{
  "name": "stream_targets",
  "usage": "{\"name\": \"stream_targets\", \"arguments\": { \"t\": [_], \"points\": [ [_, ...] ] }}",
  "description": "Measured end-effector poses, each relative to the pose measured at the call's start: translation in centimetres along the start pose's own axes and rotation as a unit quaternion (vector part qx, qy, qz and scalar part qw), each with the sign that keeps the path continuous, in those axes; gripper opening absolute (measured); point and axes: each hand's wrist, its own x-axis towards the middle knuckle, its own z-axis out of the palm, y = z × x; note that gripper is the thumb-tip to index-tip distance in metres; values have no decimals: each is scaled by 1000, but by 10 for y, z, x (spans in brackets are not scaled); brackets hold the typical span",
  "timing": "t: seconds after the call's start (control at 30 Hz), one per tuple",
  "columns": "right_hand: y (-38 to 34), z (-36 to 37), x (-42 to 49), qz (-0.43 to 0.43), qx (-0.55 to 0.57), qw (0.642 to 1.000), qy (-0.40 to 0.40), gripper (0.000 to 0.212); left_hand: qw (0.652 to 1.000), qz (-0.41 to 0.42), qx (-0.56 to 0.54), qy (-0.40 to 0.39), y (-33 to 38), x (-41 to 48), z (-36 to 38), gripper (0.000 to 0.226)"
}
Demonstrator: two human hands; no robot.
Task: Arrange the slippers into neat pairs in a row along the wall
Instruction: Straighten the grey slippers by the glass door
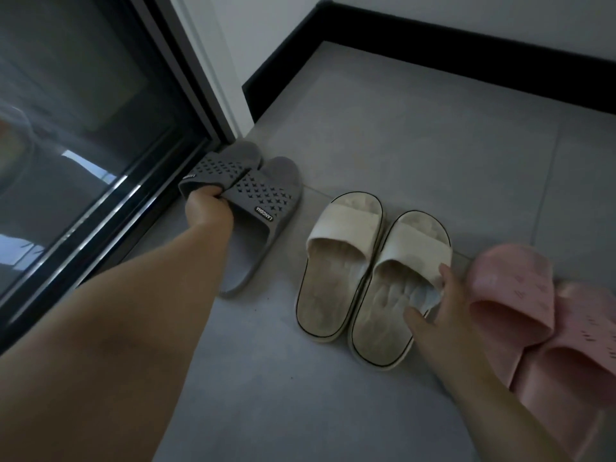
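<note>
Three pairs of slippers lie on the grey floor. The grey pair (263,195) with star-shaped holes sits at the left by the glass door; my left hand (208,208) grips both straps where they meet, fingers hooked under them. The cream pair (350,271) lies side by side in the middle. My right hand (433,315) rests on the right cream slipper, with the fingers by the strap's right edge and the thumb on the insole. The pink pair (540,315) lies at the right, one slipper overlapping the other.
A dark glass sliding door (83,145) with a black frame runs along the left. A white wall with a black skirting board (450,58) lines the back. Grey floor tiles (433,155) stretch between the slippers and the wall.
</note>
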Motion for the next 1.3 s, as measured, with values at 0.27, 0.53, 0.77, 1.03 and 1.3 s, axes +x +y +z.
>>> {"name": "stream_targets", "arguments": {
  "t": [0.27, 0.53, 0.77, 1.03, 1.3],
  "points": [
    [6, 0, -2, -10, -12, 1000, -25, 81, 999, 11, -4, 40, -6, 6, -3, 41],
    [7, 1, -1, -14, -18, 1000, -8, 81, 999, 19, -9, 38, -22, 3, 1, 22],
    [9, -4, -3, -12, -2, 999, -30, 80, 999, 33, 11, 28, -3, 3, 12, 31],
    [11, -8, -4, -14, 7, 999, -33, 80, 995, -44, -44, 72, -6, 6, 20, 30],
    [17, -12, -4, -14, 18, 999, -44, 80, 996, -15, -18, 82, -10, 4, 14, 28]
  ]
}}
